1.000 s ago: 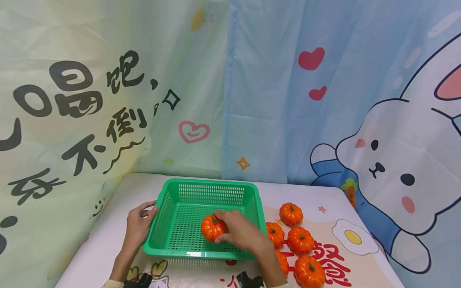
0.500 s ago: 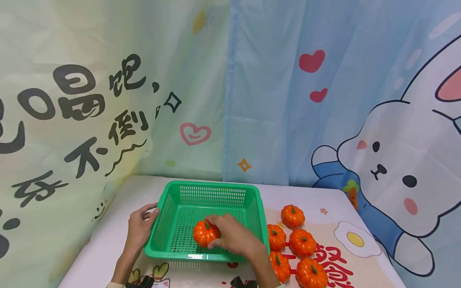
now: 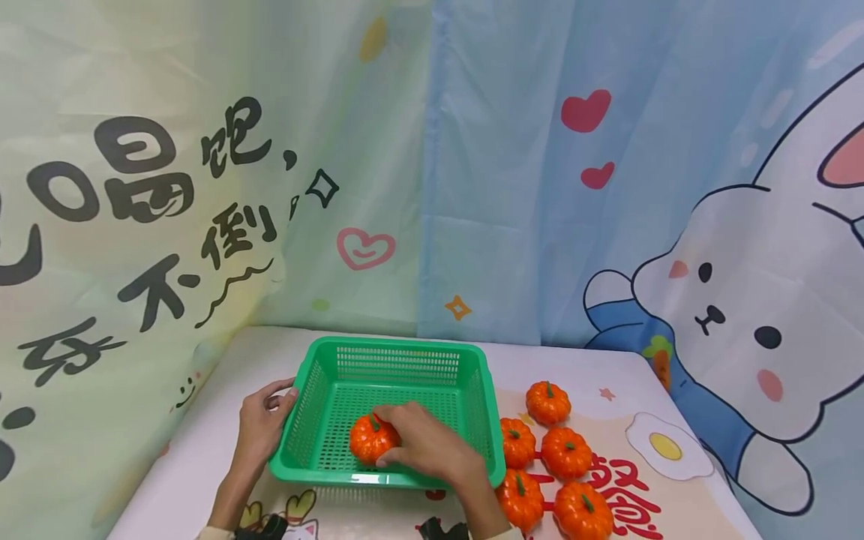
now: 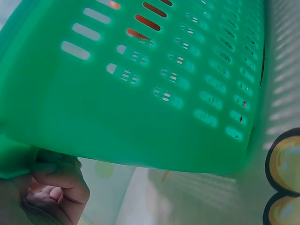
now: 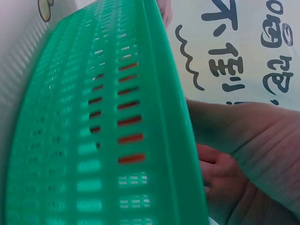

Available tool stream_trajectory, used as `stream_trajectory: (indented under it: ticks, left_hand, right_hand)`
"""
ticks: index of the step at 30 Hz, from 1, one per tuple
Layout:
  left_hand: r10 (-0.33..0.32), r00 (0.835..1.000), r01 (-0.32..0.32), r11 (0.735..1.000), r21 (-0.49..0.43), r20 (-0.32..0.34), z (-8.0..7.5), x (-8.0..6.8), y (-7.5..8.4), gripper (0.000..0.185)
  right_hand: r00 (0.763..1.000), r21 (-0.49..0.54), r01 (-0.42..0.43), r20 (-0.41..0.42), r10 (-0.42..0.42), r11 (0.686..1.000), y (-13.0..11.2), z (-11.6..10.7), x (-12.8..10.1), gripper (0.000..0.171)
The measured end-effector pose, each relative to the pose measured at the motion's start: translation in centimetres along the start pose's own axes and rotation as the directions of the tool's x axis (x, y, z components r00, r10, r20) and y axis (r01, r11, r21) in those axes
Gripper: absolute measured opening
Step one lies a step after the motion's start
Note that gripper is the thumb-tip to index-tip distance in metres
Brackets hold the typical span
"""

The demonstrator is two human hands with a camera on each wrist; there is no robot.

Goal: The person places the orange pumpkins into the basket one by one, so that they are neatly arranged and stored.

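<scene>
Your right hand [image 3: 425,450] reaches into the basket [image 3: 391,352], fingers curled over a pumpkin [image 3: 370,439] and grasping it from above and the right. Your left hand [image 3: 259,427] holds the basket's left rim, thumb [image 3: 282,387] at the top edge and fingers curled under the lip, as the left wrist view shows [image 4: 51,192]. The pumpkin sits on the basket floor, near the front wall, left of centre. Its green stem [image 3: 373,422] points up and slightly away from you; the body is squat and round, with no clear long axis. The basket's longer side runs left to right on the table [image 3: 223,360]. Five more pumpkins [image 3: 565,452] lie just right of the basket.
</scene>
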State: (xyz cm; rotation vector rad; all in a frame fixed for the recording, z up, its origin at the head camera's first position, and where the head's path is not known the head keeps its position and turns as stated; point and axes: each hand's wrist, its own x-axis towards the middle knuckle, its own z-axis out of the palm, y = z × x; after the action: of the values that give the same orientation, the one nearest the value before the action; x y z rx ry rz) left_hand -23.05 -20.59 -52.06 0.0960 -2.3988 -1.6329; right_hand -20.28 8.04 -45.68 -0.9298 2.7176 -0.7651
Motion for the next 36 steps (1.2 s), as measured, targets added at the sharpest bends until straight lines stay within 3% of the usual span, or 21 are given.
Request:
stream_trajectory:
  ticks: [27,36]
  left_hand:
    - [-0.003,1.000,0.003,1.000,0.020,-0.003,-0.1,0.1,-0.1,0.035]
    - [-0.019,1.000,0.019,1.000,0.016,-0.002,0.0,0.0,0.1,0.035]
  right_hand:
    - [0.993,-0.044,0.116,0.000,-0.117,0.992,-1.6,2.0,2.6,0.043]
    - [0.992,-0.001,0.123,0.009,-0.123,0.992,-1.7,2.5,3.0,0.044]
